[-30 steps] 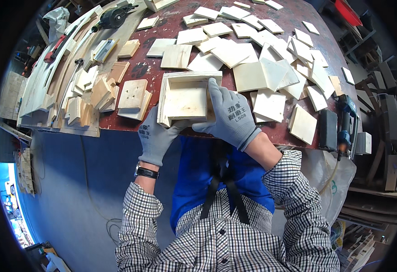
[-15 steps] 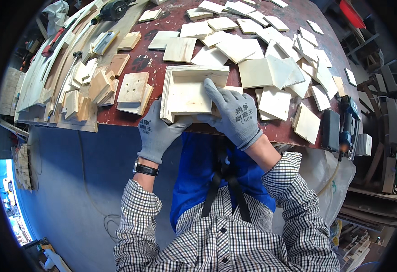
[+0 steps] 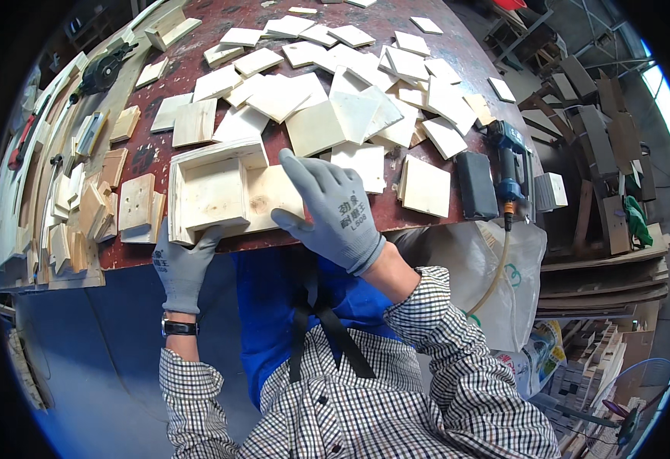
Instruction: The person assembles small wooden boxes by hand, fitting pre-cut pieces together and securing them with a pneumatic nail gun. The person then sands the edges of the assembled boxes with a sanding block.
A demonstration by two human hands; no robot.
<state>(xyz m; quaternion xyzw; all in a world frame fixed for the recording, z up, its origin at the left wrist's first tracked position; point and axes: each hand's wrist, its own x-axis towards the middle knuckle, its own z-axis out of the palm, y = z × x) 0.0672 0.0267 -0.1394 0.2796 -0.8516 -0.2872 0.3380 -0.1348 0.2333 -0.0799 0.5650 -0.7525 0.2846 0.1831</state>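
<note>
At the near edge of the red bench [image 3: 174, 76], an open wooden box [image 3: 214, 193] sits between the two gloved hands, its hollow facing up. The left hand [image 3: 182, 268] grips the box's near left corner, thumb against the near wall; the fingertips are partly hidden below. A flat pale panel [image 3: 273, 195] extends from the box's right side; whether it is joined to the box cannot be told. The right hand [image 3: 331, 218] is spread at that panel's right end, thumb at the near corner and index finger reaching along the far side, well apart from the box's main hollow. Just left of the box lies a block with small holes [image 3: 136, 203]. Beyond it, loose square wooden pieces [image 3: 350, 115] overlap in a wide scatter. Farther right, a black block [image 3: 476, 186] lies beside a blue tool [image 3: 508, 164] with a hose [image 3: 495, 283].
</note>
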